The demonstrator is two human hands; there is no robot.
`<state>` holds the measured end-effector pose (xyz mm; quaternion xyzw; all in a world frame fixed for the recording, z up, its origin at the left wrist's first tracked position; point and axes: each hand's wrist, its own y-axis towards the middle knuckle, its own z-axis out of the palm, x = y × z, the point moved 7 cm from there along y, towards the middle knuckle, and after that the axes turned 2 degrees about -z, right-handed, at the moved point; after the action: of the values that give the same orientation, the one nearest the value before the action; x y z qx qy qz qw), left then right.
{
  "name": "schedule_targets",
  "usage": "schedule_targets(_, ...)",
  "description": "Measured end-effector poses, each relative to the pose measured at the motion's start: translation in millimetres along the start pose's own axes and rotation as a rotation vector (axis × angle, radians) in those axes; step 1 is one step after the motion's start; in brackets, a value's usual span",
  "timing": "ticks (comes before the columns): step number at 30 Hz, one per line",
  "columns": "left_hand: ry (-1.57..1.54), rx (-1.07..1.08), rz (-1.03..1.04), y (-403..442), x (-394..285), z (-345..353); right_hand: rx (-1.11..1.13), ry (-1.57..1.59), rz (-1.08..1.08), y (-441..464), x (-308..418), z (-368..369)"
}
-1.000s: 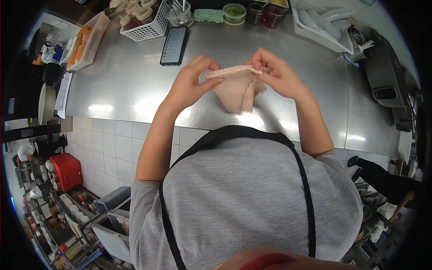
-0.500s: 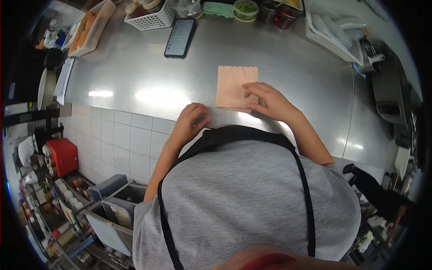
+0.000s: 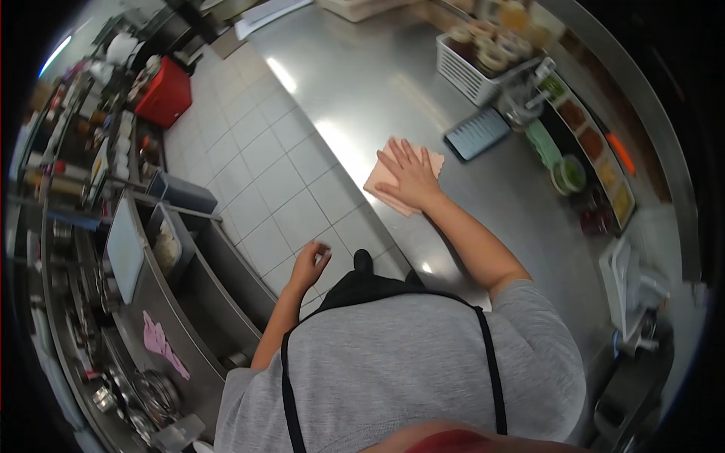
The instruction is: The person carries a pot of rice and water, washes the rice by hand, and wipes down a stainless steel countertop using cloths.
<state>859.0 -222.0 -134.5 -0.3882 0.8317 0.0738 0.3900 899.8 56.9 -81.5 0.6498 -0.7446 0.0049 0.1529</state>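
Observation:
A folded peach cloth (image 3: 383, 180) with a scalloped edge lies on the steel counter (image 3: 355, 94), close to its front edge. My right hand (image 3: 411, 175) rests flat on top of it, fingers spread, covering much of the cloth. My left hand (image 3: 308, 266) hangs over the tiled floor away from the counter, its fingers loosely bent and apart, with nothing visible in it. Just beyond the cloth lies a phone (image 3: 477, 134) with a lit screen.
A white basket of jars (image 3: 470, 78) stands behind the phone. A tub of chopped greens (image 3: 568, 175) and a row of topping containers (image 3: 593, 142) line the counter's back. On my left are a steel unit with bins (image 3: 204, 302) and a pink cloth (image 3: 160, 343).
The view has turned left. My right hand has gone from touching the cloth with bent fingers to lying flat on it. My left hand has left the counter's edge.

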Motion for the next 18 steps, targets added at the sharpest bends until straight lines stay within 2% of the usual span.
schedule_targets(2, 0.044, 0.000, -0.183, -39, 117, 8, 0.029, -0.011, 0.086, 52, 0, 8)
schedule_targets(3, 0.083, 0.040, -0.350, -70, 201, 20, 0.023, -0.018, 0.058, 74, 3, 9)
schedule_targets(4, 0.113, 0.101, -0.540, -107, 252, 20, 0.017, -0.016, 0.129, 94, -3, 11)
schedule_targets(5, 0.160, 0.361, -0.797, -148, 307, 22, 0.011, -0.012, 0.206, 112, -8, 14)
schedule_targets(6, 0.163, 0.459, -0.951, -181, 343, 19, 0.021, -0.054, 0.241, 131, -13, 19)
schedule_targets(8, 0.120, 0.471, -1.081, -231, 387, 7, 0.036, -0.080, 0.306, 156, -19, 26)
schedule_targets(9, 0.128, 0.474, -1.073, -238, 404, 5, 0.056, -0.111, 0.372, 173, -27, 25)
schedule_targets(10, 0.252, 0.517, -0.878, -234, 416, 7, 0.058, -0.131, 0.353, 188, -30, 25)
schedule_targets(11, 0.494, 0.524, -0.483, -212, 417, 12, 0.059, -0.135, 0.427, 197, -36, 27)
schedule_targets(12, 0.709, 0.435, -0.192, -197, 416, 12, 0.053, -0.137, 0.501, 208, -42, 28)
schedule_targets(13, 0.718, 0.350, -0.142, -181, 422, 9, 0.051, -0.151, 0.477, 223, -42, 29)
schedule_targets(14, 0.572, 0.319, -0.303, -166, 439, 5, 0.051, -0.155, 0.549, 231, -49, 29)
schedule_targets(15, 0.188, 0.309, -0.691, -139, 458, 3, 0.056, -0.153, 0.627, 235, -56, 30)
schedule_targets(16, -0.145, 0.160, -1.071, -115, 466, -3, 0.062, -0.153, 0.617, 243, -59, 32)
schedule_targets(18, -0.153, 0.054, -0.611, -22, 402, -52, 0.028, -0.161, 0.704, 248, -67, 37)
